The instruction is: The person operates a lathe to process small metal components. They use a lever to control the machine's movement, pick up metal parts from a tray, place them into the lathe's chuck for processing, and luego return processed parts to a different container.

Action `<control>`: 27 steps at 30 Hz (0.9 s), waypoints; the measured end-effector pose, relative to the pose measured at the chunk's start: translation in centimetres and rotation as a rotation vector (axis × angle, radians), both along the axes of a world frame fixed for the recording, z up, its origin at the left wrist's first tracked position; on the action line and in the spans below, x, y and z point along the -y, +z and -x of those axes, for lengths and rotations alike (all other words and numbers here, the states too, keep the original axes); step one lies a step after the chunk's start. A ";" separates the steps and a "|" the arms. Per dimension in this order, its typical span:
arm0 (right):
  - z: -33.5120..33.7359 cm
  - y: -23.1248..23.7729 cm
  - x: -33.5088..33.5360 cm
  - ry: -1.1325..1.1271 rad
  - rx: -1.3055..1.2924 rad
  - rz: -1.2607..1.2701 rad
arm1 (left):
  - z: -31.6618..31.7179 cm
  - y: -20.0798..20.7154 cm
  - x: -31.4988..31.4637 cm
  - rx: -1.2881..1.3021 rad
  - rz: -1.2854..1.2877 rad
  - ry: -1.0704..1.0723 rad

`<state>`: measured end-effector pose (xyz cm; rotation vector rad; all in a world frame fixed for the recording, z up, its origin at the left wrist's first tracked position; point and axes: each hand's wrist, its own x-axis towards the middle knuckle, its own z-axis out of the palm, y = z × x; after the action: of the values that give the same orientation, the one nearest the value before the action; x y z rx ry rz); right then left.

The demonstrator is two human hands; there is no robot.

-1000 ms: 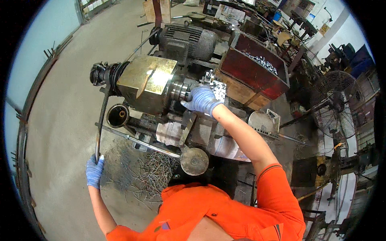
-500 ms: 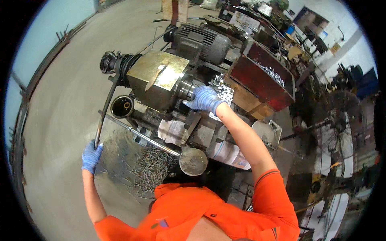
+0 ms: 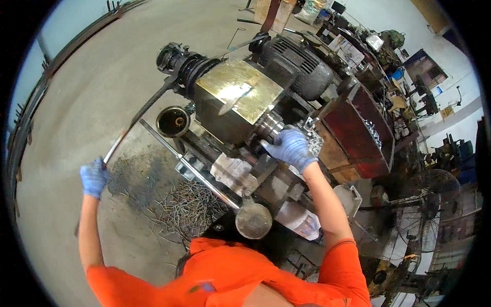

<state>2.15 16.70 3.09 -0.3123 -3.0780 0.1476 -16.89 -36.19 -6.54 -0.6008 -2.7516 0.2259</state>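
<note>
My left hand (image 3: 94, 178), in a blue knit glove, is closed round the lower end of a long metal lever (image 3: 146, 106). That lever slants up to the dark collar (image 3: 192, 74) at the left end of a lathe-like machine's headstock (image 3: 236, 94). My right hand (image 3: 292, 149), gloved alike, is at the shiny round spindle nose (image 3: 269, 125) on the headstock's right side. Its thumb points left beneath the spindle, and the fingers curl over the front. Whatever lies inside that grip is hidden by the glove.
Behind stands a ribbed electric motor (image 3: 302, 66). A red metal bin (image 3: 353, 128) with small shiny parts is at the right. Near my body are a round metal disc (image 3: 253, 221) and a slanting rod (image 3: 204, 183). Metal scraps (image 3: 189, 210) cover the floor; a fan (image 3: 427, 204) stands far right.
My left hand has moved outward to the left, swinging the lever's lower end away from the machine. My right hand stays at the spindle nose. The whole view has shifted and tilted.
</note>
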 end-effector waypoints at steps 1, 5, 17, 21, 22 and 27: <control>0.4 0.2 0.2 -0.014 0.014 0.007 | 2.4 0.4 1.7 -0.070 0.043 -0.049; 0.5 0.8 0.4 -0.052 0.054 -0.122 | 7.2 -0.5 2.3 -0.097 0.122 -0.142; 0.4 0.4 0.1 -0.039 0.065 -0.113 | 11.4 -2.3 1.9 -0.112 0.129 -0.229; -0.3 1.8 0.8 -0.101 0.182 -0.089 | 12.8 -0.3 0.4 -0.071 0.185 -0.129; -0.8 2.0 0.9 -0.104 0.170 -0.069 | 12.5 -0.3 0.0 -0.049 0.159 -0.111; -8.5 3.3 0.3 -0.033 -0.523 -0.006 | 4.9 0.6 -10.3 -0.277 -0.781 -0.374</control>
<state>10.65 16.40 6.42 -0.2717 -2.5544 0.1839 -21.80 -25.94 -5.98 -0.7525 -2.1481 -0.7517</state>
